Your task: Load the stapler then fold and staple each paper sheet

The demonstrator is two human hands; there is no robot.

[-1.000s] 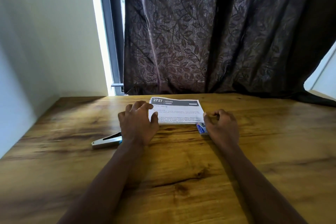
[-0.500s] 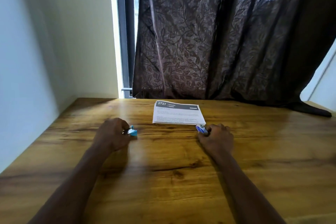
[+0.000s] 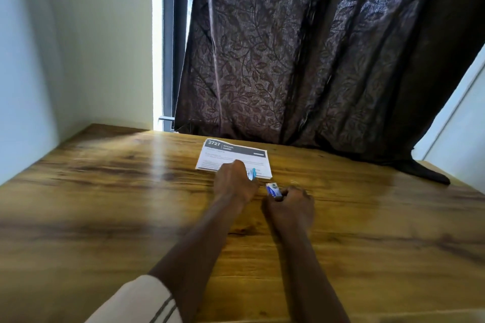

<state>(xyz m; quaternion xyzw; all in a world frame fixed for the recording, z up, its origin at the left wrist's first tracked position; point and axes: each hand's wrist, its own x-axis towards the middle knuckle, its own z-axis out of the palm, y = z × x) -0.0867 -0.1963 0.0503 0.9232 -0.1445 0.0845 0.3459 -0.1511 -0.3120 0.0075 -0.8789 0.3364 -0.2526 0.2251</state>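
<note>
A thin stack of printed paper sheets [image 3: 231, 155] with a dark header lies on the wooden table [image 3: 105, 204] near the curtain. My left hand [image 3: 234, 183] is closed around the stapler [image 3: 252, 173]; only its light blue tip shows, just over the near edge of the paper. My right hand [image 3: 290, 208] rests on the table just right of it, its fingers closed on a small blue and white staple box [image 3: 273, 190]. The two hands are close together, almost touching.
A dark leaf-patterned curtain [image 3: 301, 60] hangs behind the table and its hem drapes onto the far right of the tabletop. A pale wall and a window frame [image 3: 173, 47] stand at the left.
My left hand picked up the stapler at the left and carried it right, to the paper's near edge beside my right hand. My right hand stayed on the staple box.
</note>
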